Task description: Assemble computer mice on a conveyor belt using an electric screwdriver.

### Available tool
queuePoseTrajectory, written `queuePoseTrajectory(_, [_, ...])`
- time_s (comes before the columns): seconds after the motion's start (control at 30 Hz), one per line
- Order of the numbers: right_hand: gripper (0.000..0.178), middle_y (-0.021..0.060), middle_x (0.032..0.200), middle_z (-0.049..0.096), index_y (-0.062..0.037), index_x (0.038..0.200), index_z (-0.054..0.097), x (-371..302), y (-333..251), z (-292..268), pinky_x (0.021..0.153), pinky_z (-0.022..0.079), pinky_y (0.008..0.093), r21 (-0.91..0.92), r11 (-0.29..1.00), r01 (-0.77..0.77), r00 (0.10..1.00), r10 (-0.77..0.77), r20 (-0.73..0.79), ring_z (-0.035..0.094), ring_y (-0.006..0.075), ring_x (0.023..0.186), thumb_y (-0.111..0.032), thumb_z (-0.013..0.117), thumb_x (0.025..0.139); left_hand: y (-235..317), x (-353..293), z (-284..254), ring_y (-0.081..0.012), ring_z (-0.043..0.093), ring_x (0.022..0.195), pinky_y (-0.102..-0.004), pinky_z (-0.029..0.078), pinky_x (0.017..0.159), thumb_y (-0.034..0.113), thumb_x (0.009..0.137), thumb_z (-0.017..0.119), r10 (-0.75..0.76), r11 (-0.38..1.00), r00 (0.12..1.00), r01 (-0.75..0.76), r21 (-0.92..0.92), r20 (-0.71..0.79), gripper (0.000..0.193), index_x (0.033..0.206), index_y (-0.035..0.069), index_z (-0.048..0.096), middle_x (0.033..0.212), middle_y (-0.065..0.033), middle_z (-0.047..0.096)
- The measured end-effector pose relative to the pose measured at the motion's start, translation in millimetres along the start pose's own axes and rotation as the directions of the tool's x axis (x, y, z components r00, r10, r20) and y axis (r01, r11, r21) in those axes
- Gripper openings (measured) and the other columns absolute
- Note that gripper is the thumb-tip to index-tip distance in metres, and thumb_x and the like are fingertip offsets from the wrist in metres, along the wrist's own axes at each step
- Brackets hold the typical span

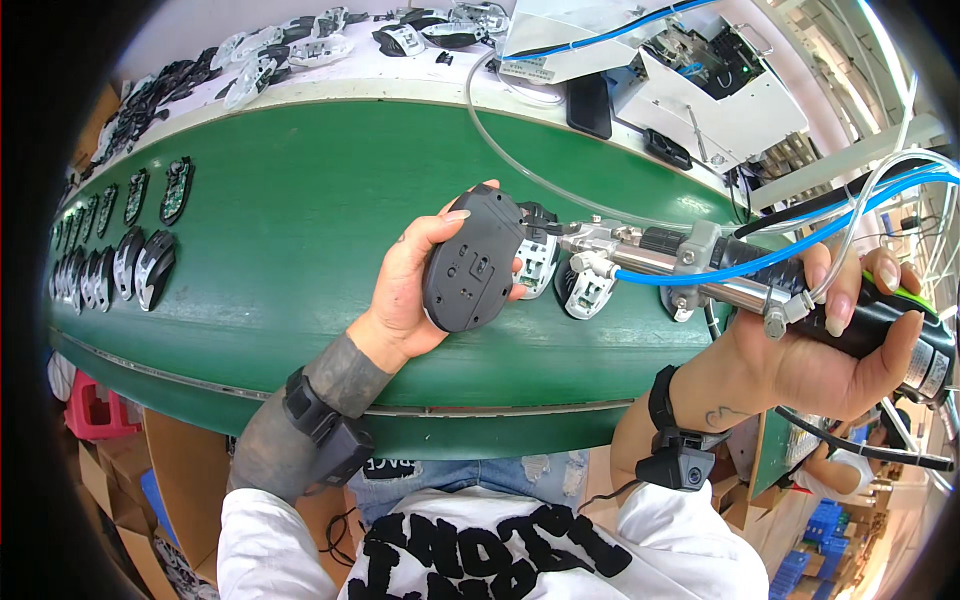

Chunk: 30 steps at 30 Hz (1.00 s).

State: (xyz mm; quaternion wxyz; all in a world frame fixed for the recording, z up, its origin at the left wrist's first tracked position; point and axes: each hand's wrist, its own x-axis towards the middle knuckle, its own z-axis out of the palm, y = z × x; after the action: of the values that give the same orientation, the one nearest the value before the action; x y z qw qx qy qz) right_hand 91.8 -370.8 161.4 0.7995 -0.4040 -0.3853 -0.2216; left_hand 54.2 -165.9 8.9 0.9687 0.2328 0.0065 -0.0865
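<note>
Two hands | left hand (405, 290): mouse shell (472, 262) | right hand (835, 345): screwdriver (740, 270)

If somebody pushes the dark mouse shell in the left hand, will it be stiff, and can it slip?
The mouse shell looks like moulded plastic, so probably stiff and light. Its smooth curved sides could slip; the left hand holds it only with the fingers at the rim.

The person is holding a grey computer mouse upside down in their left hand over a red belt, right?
Not quite. The belt is green, not red. The head view shows the left hand holding the grey mouse underside up above it.
</note>
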Motion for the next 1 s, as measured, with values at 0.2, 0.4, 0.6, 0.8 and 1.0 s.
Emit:
queuePoseTrajectory(0.2, [0.022, 0.0037, 0.084, 0.054, -0.0066, 0.096, 0.055, -1.1, -1.8, -2.9, 0.055, 0.037, 0.0261, -0.025, 1.0, 0.0, 0.999, -0.001, -0.041, 0.048, 0.0071, 0.052, -0.025, 0.055, 0.084, 0.3, -0.8, 4.9, -0.0256, 0.06, 0.088, -0.0433, 0.053, 0.078, 0.027, 0.085, 0.046, 0.011, 1.0, 0.999, -0.012, 0.029, 0.032, 0.054, 0.135, 0.009, 0.034, 0.113, -0.0152, 0.051])
queuePoseTrajectory(0.4, [0.023, 0.0032, 0.082, 0.053, -0.0073, 0.096, 0.055, -1.3, -3.0, -1.7, 0.056, 0.037, 0.0262, 0.044, 0.998, -0.052, 0.999, 0.052, -0.007, 0.048, 0.0072, 0.054, -0.027, 0.054, 0.085, -0.1, -3.3, 5.3, -0.0247, 0.059, 0.086, -0.0417, 0.053, 0.077, 0.026, 0.085, 0.046, 0.029, 0.999, 0.999, -0.03, 0.018, 0.046, 0.054, 0.135, 0.008, 0.034, 0.114, -0.0156, 0.049])
queuePoseTrajectory(0.6, [0.032, 0.008, 0.092, 0.053, -0.0006, 0.105, 0.05, 4.6, -16.3, -19.3, 0.057, 0.036, 0.0292, 0.074, 0.996, 0.044, 0.999, -0.045, 0.014, 0.046, 0.0116, 0.056, -0.028, 0.047, 0.089, -5.7, 3.7, -3.6, -0.0214, 0.059, 0.085, -0.0375, 0.054, 0.074, 0.026, 0.085, 0.05, 0.067, 0.979, 0.971, -0.019, 0.201, -0.231, 0.053, 0.134, 0.009, 0.036, 0.113, -0.0132, 0.049])
queuePoseTrajectory(0.8, [0.022, 0.0037, 0.081, 0.053, -0.0052, 0.093, 0.05, 1.9, -6.4, 4.3, 0.055, 0.036, 0.0248, -0.046, 0.998, 0.03, 0.995, -0.034, -0.092, 0.046, 0.0068, 0.052, -0.024, 0.056, 0.083, -6.8, 0.4, -3.6, -0.0212, 0.06, 0.084, -0.0374, 0.055, 0.074, 0.025, 0.084, 0.051, -0.032, 0.996, 0.994, 0.041, 0.084, -0.102, 0.054, 0.134, 0.009, 0.037, 0.108, -0.0125, 0.052])
queuePoseTrajectory(1.0, [0.023, 0.0051, 0.082, 0.053, -0.0045, 0.095, 0.052, 2.4, -1.8, 2.3, 0.054, 0.035, 0.0257, -0.007, 1.0, 0.004, 0.999, -0.004, -0.048, 0.048, 0.0077, 0.052, -0.024, 0.056, 0.084, -8.6, 0.1, 0.1, -0.023, 0.06, 0.085, -0.0386, 0.055, 0.075, 0.026, 0.084, 0.051, -0.063, 0.995, 0.998, 0.065, 0.078, -0.023, 0.056, 0.134, 0.007, 0.036, 0.109, -0.013, 0.051])
